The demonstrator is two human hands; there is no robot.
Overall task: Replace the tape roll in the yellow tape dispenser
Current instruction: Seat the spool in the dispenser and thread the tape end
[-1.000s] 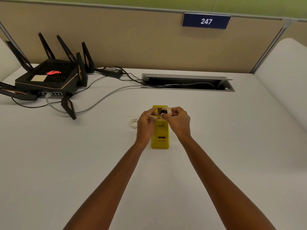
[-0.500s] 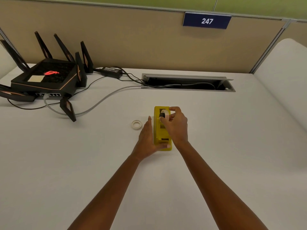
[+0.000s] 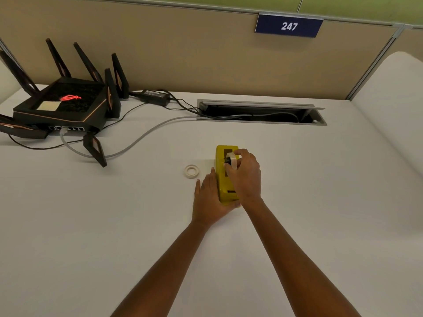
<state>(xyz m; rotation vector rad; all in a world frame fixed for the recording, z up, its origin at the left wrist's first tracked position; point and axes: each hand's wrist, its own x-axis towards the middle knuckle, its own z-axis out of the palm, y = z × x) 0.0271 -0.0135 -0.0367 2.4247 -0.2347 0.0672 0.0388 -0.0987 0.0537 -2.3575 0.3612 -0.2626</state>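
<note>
A person's left hand (image 3: pixel 209 197) lay flat against the left side of the yellow tape dispenser (image 3: pixel 223 186), fingers straight and thumb across its near end, at the centre of the white worktop (image 3: pixel 309 202). The right hand (image 3: pixel 247 177) pinched a tape roll (image 3: pixel 232 159) on a black core over the dispenser's top. A bare tape ring (image 3: pixel 191 171) lay just left; a black router (image 3: pixel 64 104) sat far left.
</note>
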